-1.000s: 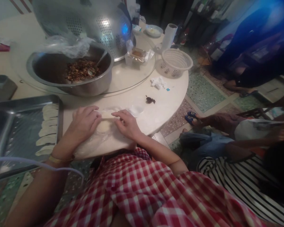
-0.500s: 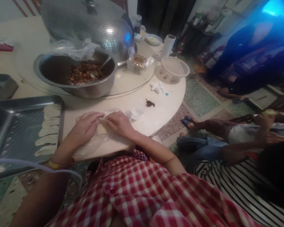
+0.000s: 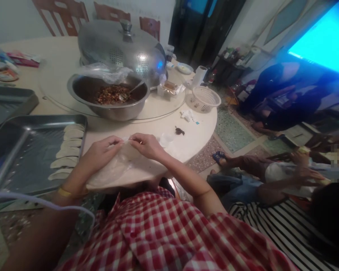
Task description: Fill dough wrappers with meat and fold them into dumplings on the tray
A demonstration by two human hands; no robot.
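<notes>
My left hand [image 3: 103, 152] and my right hand [image 3: 147, 146] nearly meet at the table's front edge. Their fingertips pinch the upper edge of a clear plastic sheet [image 3: 113, 169], which spreads down toward me. A pale patch like flattened dough shows faintly by the fingers; its outline is unclear. To the left, a metal tray [image 3: 31, 150] carries a column of folded dumplings [image 3: 67, 151]. Beyond my hands stands a steel bowl [image 3: 110, 113] of chopped brown filling [image 3: 110, 94], a spoon [image 3: 135, 87] leaning inside and crumpled plastic on its rim.
A large perforated metal dome [image 3: 121, 45] sits on the glass turntable [image 3: 55, 86]. A white basket [image 3: 206, 98], tissue [image 3: 187, 116] and a dark scrap [image 3: 179, 131] lie toward the right edge. A person in a striped shirt [image 3: 271, 226] sits close on my right.
The view has tilted upward, showing more of the room. My fingertips have shifted slightly along the plastic's upper edge, and the round dough beneath them shows less distinctly.
</notes>
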